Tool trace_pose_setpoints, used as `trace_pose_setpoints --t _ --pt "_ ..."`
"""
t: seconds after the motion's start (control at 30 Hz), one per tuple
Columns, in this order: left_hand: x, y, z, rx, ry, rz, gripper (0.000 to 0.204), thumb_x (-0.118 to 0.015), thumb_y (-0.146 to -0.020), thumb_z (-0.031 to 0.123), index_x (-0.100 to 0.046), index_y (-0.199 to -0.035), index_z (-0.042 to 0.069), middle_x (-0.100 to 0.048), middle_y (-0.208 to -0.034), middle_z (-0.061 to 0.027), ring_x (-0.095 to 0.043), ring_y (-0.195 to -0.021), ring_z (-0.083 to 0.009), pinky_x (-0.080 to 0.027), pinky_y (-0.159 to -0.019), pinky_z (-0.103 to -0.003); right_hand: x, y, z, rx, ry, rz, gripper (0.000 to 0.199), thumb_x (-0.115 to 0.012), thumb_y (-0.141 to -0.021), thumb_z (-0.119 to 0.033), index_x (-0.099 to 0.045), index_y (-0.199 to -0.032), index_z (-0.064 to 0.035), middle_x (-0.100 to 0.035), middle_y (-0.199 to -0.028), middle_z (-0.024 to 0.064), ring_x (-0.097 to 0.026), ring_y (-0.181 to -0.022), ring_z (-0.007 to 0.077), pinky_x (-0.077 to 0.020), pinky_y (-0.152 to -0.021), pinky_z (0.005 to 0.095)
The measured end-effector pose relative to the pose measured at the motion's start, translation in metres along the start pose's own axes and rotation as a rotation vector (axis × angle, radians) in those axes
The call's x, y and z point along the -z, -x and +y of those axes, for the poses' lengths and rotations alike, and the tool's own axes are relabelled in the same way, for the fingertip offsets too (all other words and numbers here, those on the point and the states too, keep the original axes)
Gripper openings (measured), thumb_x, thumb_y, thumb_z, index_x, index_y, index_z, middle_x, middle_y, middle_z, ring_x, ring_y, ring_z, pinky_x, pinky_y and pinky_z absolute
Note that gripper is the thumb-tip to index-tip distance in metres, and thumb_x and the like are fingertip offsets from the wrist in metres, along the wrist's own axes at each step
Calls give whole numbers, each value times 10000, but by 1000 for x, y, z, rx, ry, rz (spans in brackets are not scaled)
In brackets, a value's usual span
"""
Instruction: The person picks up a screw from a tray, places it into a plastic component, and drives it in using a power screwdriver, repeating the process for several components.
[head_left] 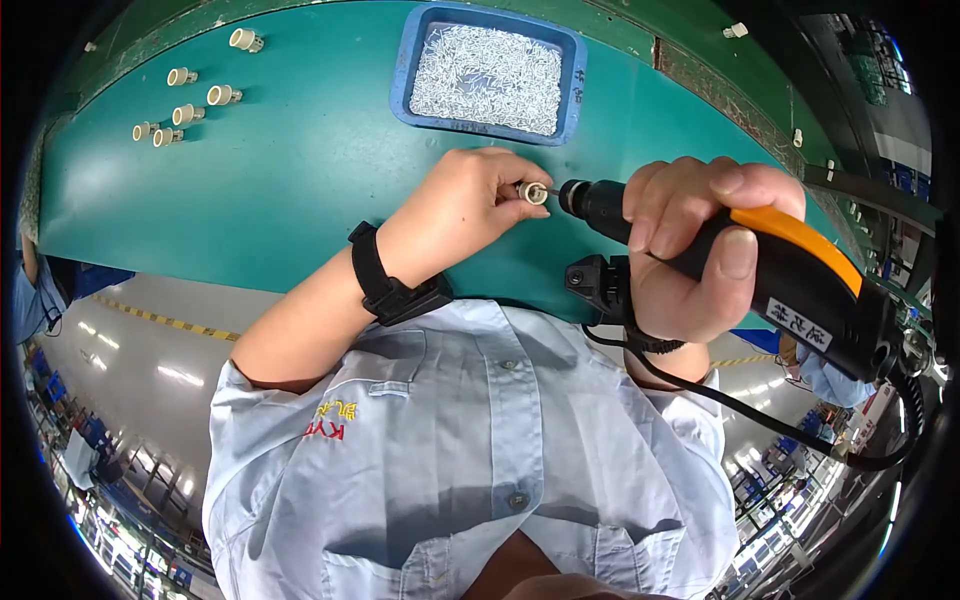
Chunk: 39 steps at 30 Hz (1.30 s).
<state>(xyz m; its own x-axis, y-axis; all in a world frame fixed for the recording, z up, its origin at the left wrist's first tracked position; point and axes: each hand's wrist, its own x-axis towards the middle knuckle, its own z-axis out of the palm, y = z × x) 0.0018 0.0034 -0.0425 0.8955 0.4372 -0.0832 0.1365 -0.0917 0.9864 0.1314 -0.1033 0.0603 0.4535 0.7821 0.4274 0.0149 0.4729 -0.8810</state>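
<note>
Between thumb and fingers, my left hand (pixel 465 205) pinches a small cream-coloured cylindrical socket (pixel 535 193) with a metal part at its base. My right hand (pixel 705 235) is wrapped round a black and orange electric screwdriver (pixel 800 265), held nearly level. Its bit points left at the side of the socket; whether the tip touches is too small to tell. Just beyond both hands, a blue plastic tray (pixel 400 95) holds a heap of small silvery screw-like pieces (pixel 485 80). Black straps with small devices sit on both my wrists.
Several more cream sockets (pixel 222 95) lie on the green tabletop (pixel 290 190) at the far left. A black cable (pixel 740 410) hangs in a loop from the screwdriver at the right. Along the far side runs a green ledge (pixel 690 75). Other people (pixel 835 380) are at the edges.
</note>
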Motion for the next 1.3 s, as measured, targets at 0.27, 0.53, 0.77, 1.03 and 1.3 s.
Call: trace_pose_setpoints --t 0.27,0.53,0.77,1.03,1.3 --pt "3 0 6 -24 -49 -7 199 -715 -782 -19 -675 -977 -16 -625 -791 -61 -577 -658 -86 -479 -587 -234 -13 -5 11 1 193 42 295 -545 -916 -313 -429 -999 -54 -437 -579 25 -441 -473 149 -390 -491 311" --pt "3 0 6 -66 -88 1 209 -715 -740 0 -676 -945 7 -628 -769 -103 -610 -639 -181 -487 -580 -296 -18 -12 14 -31 290 -21 289 -572 -919 -290 -424 -957 -44 -442 -552 27 -428 -440 138 -399 -459 310" --pt "6 0 9 -107 -230 14 208 -733 -719 54 -680 -916 16 -638 -772 -133 -626 -656 -280 -496 -607 -355 -16 -10 16 -30 253 -51 310 -586 -910 -316 -448 -985 -48 -449 -556 18 -437 -457 129 -395 -488 299" --pt "46 -10 36 -250 -280 142 198 -696 -739 34 -640 -927 11 -641 -864 -129 -593 -692 -316 -490 -622 -382 8 2 -28 238 -94 22 347 -622 -898 -342 -462 -1024 -62 -460 -593 8 -467 -492 137 -379 -502 272" --pt "71 -48 13 -208 -780 98 106 -684 -758 104 -657 -815 19 -644 -833 -142 -623 -797 -329 -510 -677 -432 6 15 -15 164 19 84 259 -528 -920 -303 -497 -1018 -66 -424 -600 -7 -406 -504 95 -311 -508 254"
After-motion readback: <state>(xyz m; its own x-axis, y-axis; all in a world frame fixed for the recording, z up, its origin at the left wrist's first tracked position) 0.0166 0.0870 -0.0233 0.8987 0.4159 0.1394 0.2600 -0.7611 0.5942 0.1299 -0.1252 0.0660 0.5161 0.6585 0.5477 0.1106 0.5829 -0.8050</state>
